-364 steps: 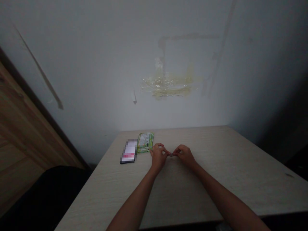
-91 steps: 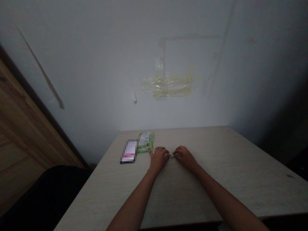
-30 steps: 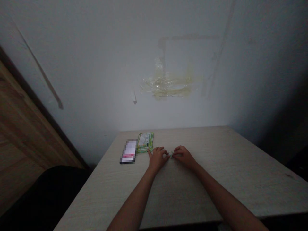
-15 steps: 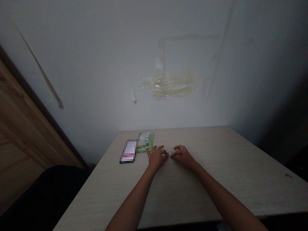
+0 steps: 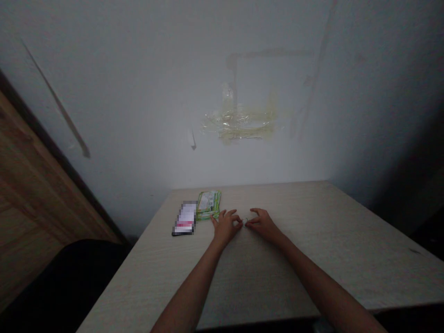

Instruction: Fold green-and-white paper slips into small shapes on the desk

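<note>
Both my hands rest on the pale wooden table [image 5: 312, 259], their fingertips meeting over a tiny pale object [image 5: 245, 222] that I cannot identify. My left hand [image 5: 225, 226] pinches it from the left with thumb and forefinger, its other fingers fanned out. My right hand [image 5: 264, 224] pinches it from the right in the same way. The object lies low, at the table surface.
A green and white packet [image 5: 208, 204] lies just beyond my left hand, with a phone [image 5: 185, 219] to its left. A white wall with old tape marks [image 5: 239, 125] stands behind the table. A wooden door [image 5: 24, 185] is at the left.
Over the last second the outer fingers of both hands have spread and lifted slightly. The hands stay in the same spot, and less of the small object shows between the fingertips.
</note>
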A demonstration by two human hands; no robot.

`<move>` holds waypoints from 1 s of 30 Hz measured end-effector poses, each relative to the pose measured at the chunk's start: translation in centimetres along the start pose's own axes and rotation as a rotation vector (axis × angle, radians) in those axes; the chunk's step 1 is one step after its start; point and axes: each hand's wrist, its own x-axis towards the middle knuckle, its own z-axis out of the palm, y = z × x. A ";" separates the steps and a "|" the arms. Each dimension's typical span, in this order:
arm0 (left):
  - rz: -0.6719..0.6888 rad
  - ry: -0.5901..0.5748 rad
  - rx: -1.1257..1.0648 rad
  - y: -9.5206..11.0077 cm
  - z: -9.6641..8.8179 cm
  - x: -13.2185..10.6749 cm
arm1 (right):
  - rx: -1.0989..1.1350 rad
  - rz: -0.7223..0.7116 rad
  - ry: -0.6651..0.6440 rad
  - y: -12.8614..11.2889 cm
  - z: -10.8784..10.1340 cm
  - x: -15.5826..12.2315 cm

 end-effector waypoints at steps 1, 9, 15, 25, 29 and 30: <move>0.004 0.002 -0.003 0.0 0.0 0.0 | -0.005 -0.004 0.003 0.1 0.1 0.0; 0.000 -0.016 -0.022 0.1 -0.1 -0.1 | -0.004 0.017 0.041 0.7 0.6 0.5; -0.028 0.010 -0.008 0.3 0.0 -0.2 | 0.059 -0.009 0.032 0.7 0.2 0.2; -0.045 -0.014 0.025 0.8 -0.5 -0.4 | 0.096 -0.048 -0.021 0.4 -0.5 0.2; -0.046 -0.027 0.030 0.9 -0.7 -0.4 | 0.068 -0.057 -0.005 0.6 -0.3 0.1; -0.044 -0.023 0.024 0.8 -0.7 -0.4 | 0.066 -0.054 0.001 0.6 -0.3 0.1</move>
